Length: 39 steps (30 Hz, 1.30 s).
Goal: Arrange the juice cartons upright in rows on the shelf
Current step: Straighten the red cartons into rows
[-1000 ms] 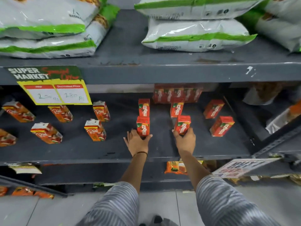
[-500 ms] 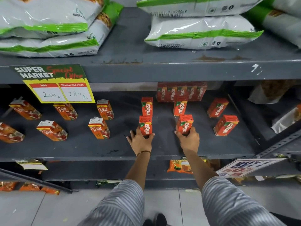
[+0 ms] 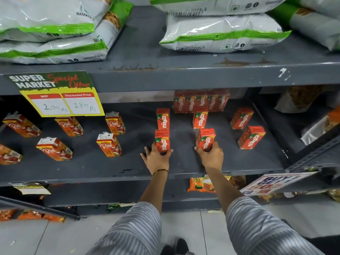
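Head cam: L grip [image 3: 156, 158] & R grip [image 3: 210, 156] each clasp upright Maaza carton.

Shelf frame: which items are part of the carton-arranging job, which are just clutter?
Job:
- Maaza carton in left hand
- Maaza carton in right hand
- other loose Maaza cartons
- Real cartons
- middle shelf

Clutter:
- snack bags on the shelf above
- price sign
- offer sign
- orange packets below
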Tool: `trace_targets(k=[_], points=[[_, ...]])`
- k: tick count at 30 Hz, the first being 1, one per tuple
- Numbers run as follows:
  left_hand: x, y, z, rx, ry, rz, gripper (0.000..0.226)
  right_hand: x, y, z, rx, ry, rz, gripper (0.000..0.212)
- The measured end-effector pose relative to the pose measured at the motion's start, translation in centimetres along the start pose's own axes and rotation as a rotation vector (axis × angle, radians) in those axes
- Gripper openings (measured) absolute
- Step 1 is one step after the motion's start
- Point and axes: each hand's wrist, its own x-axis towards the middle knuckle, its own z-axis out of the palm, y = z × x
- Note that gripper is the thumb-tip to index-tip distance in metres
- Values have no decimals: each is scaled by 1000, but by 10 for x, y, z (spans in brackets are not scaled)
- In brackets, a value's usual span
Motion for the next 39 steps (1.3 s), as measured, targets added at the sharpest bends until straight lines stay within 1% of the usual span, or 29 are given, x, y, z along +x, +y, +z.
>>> trace_targets(k=[13, 25, 28, 30, 32, 34, 37, 39], points=[[0, 0, 2, 9, 26, -3, 71, -1, 1, -1, -59, 6, -38, 61], [2, -3, 3, 32, 12, 5, 73, 1, 4, 1, -28, -14, -37, 65], [-1, -6, 1, 32, -5, 40, 83, 0, 9, -1, 24, -47, -72, 68], [-2, -14, -3, 104, -14, 99, 95, -2, 17, -8, 36, -55, -138, 67], [-2, -25, -9, 233, -22, 159, 103, -4, 31, -20, 43, -7, -172, 66], [-2, -34, -13, 343, -27, 195, 107, -5, 49, -34, 19, 75, -180, 64], [-2, -37, -15, 443, -44, 221, 104, 1, 69, -55, 33, 200, -114, 58], [-1, -37, -15, 494, -56, 220, 101, 9, 73, -67, 60, 265, -70, 60]])
